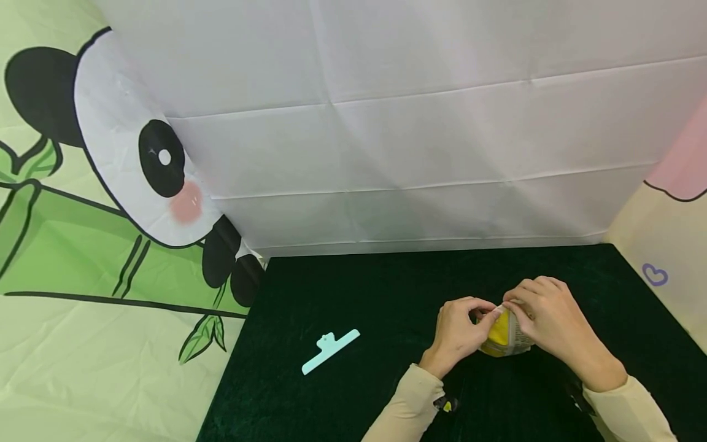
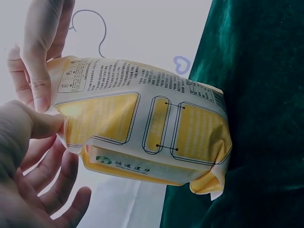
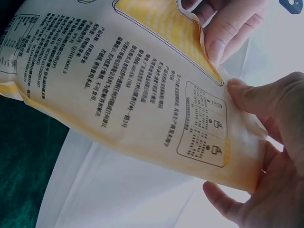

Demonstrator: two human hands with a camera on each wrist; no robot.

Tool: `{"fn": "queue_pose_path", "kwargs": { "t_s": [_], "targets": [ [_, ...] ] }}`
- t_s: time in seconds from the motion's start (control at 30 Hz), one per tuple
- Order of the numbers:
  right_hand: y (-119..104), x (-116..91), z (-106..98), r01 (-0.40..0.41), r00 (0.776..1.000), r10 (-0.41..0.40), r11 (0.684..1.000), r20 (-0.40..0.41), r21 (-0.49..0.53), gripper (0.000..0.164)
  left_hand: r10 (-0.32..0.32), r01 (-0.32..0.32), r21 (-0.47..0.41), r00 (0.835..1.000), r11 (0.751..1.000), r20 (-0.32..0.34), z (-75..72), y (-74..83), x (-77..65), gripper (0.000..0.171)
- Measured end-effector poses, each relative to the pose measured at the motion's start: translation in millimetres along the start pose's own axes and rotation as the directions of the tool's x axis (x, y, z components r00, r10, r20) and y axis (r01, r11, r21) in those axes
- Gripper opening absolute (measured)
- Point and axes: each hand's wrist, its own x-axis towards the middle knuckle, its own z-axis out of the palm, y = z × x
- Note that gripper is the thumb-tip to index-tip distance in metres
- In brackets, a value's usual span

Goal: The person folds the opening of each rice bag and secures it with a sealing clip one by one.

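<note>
A yellow and white food bag (image 1: pixel 500 334) printed with small text stands on the dark green table, its top edge between both hands. My left hand (image 1: pixel 459 328) pinches one side of that top edge between thumb and forefinger; in the left wrist view its other fingers spread below the bag (image 2: pixel 156 118). On the opposite side, my right hand (image 1: pixel 547 316) pinches the edge close to the left fingertips. The right wrist view shows the right thumb (image 3: pixel 247 95) pressed on the printed face of the bag (image 3: pixel 118 95). A pale mint sealing clip (image 1: pixel 330 351) lies left of the hands.
The dark green cloth-covered table (image 1: pixel 265 399) has its back edge against a white fabric backdrop (image 1: pixel 414 153). A printed panda curtain (image 1: pixel 127 153) hangs along the left, and a cream and pink one (image 1: pixel 657 245) along the right.
</note>
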Motion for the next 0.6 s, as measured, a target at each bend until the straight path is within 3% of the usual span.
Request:
{"fn": "queue_pose_path", "kwargs": {
  "t_s": [0.33,0.6],
  "targets": [
    [-3.7,1.7,-0.9,0.035,0.999,-0.035,0.998,0.0,-0.045,0.021,0.047,-0.047,0.03,0.999,0.998,-0.02,0.7,-1.2,-0.2,0.02],
    [-5.3,2.6,1.3,0.041,0.999,-0.04,0.998,0.015,-0.042,0.019,0.041,-0.04,0.022,0.999,0.999,-0.017,0.2,-0.3,-0.6,0.022]
  ]
}}
